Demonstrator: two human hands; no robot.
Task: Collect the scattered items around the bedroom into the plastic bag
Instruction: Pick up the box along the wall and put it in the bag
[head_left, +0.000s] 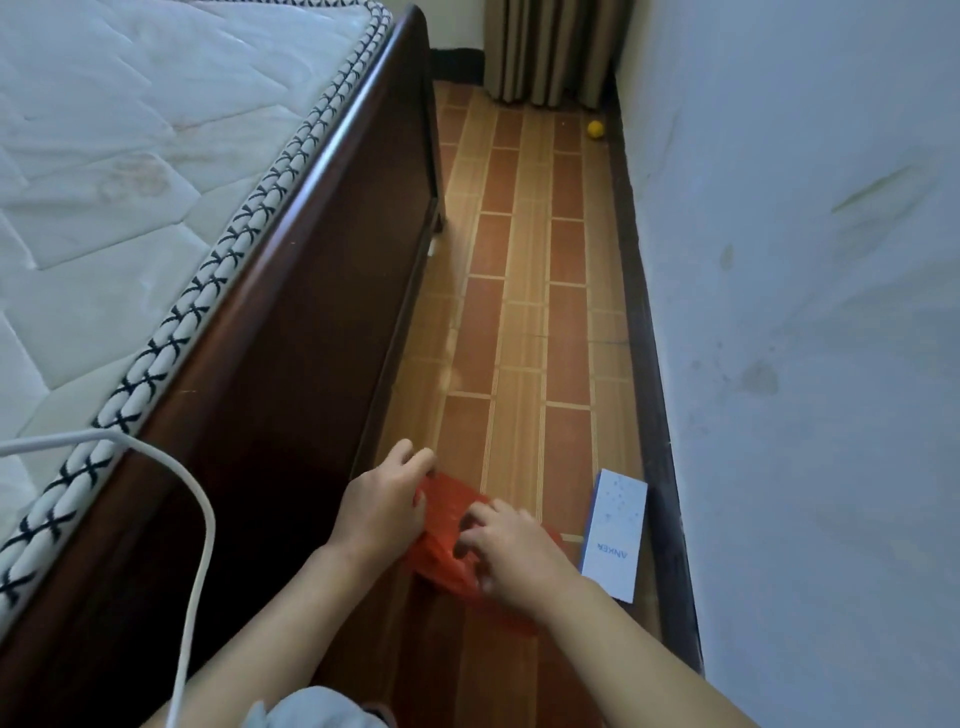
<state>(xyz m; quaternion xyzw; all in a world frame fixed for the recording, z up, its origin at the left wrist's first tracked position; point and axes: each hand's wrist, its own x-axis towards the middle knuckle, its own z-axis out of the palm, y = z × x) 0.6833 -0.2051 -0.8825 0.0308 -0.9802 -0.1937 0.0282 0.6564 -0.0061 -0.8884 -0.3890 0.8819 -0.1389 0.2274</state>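
Observation:
A red plastic bag (445, 538) hangs low over the floor between my two hands. My left hand (384, 501) pinches its upper left edge with curled fingers. My right hand (506, 553) grips the bag's right side, fingers curled into the plastic. A white and pale blue Anker box (615, 535) lies flat on the floor just right of my right hand, next to the skirting. A small yellow ball (595, 129) sits far down the aisle by the wall.
A dark wooden bed frame (322, 291) with a bare quilted mattress (130, 171) fills the left. A white cable (197, 519) loops over its edge. The white wall (805, 312) bounds the right of the narrow tiled aisle (519, 312). Striped curtains (550, 47) hang at the far end.

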